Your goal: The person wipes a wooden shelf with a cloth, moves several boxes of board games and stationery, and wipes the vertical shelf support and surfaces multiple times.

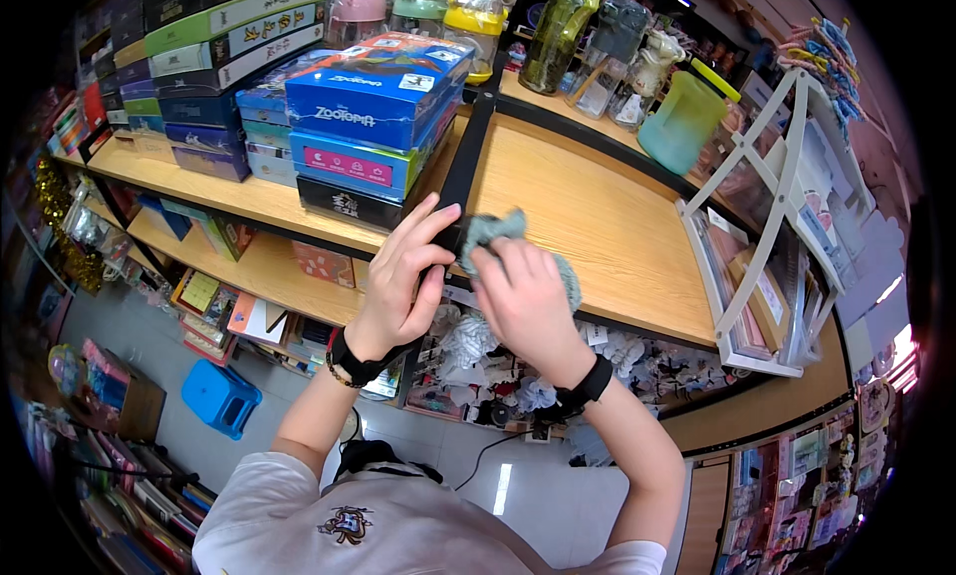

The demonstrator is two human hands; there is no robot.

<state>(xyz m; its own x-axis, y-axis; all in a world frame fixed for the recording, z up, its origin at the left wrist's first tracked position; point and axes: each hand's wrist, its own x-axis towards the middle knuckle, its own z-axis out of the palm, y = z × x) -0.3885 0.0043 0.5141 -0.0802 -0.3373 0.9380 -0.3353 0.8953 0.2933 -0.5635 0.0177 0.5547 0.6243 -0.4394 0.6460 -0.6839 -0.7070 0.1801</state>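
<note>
My right hand (526, 299) presses a grey-green cloth (565, 272) on the front left corner of a wooden shelf board (597, 209), beside the black metal frame (472, 153). The cloth bunches up past my fingertips. Just left of it, my left hand (407, 276) is raised with its fingers apart and holds nothing; its fingertips are close to the black frame post. Behind my left hand stands a stack of boxes, with a blue Zootopia box (358, 112) on top and a black box (347, 201) at the bottom.
Piled boxes (202, 89) fill the left shelf. Plastic bottles and a green-blue jug (683, 119) line the back ledge. A white folding rack (777, 201) with packets stands at the right. Fabric hair ties (467, 343) lie below the board. A blue stool (220, 397) is on the floor.
</note>
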